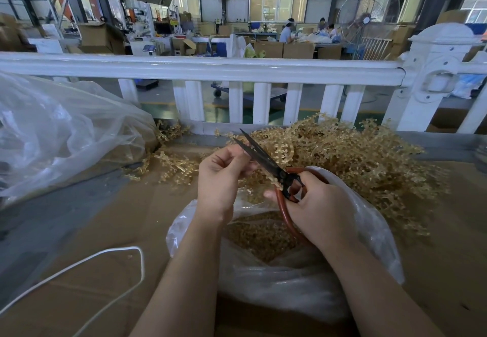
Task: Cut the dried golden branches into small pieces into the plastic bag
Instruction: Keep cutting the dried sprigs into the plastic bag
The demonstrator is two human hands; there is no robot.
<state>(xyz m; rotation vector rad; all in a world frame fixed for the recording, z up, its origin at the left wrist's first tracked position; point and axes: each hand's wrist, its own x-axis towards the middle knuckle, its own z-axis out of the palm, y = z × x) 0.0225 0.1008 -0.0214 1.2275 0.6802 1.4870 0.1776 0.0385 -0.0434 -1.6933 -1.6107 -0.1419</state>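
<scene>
My right hand (319, 210) grips the red-brown handles of black scissors (261, 157), whose blades stand slightly apart and point up and left. My left hand (221, 176) pinches a small golden branch piece right at the blades, with the fingers curled. Both hands hover over an open clear plastic bag (276, 278) that holds a heap of cut golden pieces (261, 236). A big pile of golden branches (355, 157) lies on the cardboard-covered table behind and to the right of the bag.
A large crumpled clear plastic bag (60, 131) lies at the left. Loose golden sprigs (171, 165) are scattered between it and my hands. A white cord (110, 255) loops at the front left. A white railing (210, 69) borders the table's far edge.
</scene>
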